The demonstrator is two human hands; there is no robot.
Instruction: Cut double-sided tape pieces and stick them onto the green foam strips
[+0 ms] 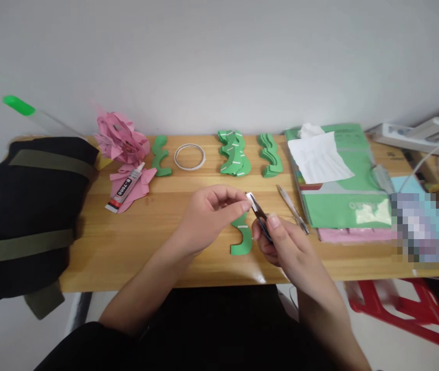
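Between thumb and forefinger, my left hand (213, 214) pinches a small white strip (250, 196). My right hand (283, 239) is closed round dark scissors (260, 214), whose blades meet the strip. Under my hands a wavy green paper piece (244, 242) lies on the wooden table, with a white strip across it; its upper part is partly hidden by my fingers. Farther back are a pile of green pieces with white strips (234, 153), another green stack (269, 155), a roll of tape (190, 156) and a single green piece (160, 155).
A black bag (37, 216) covers the left end of the table (126, 257). Near it are pink paper petals (122, 136) and a glue tube (125, 188). On the right lie a pen (292, 208), a green packet (343, 196), white tissue (320, 157) and a power strip (412, 139).
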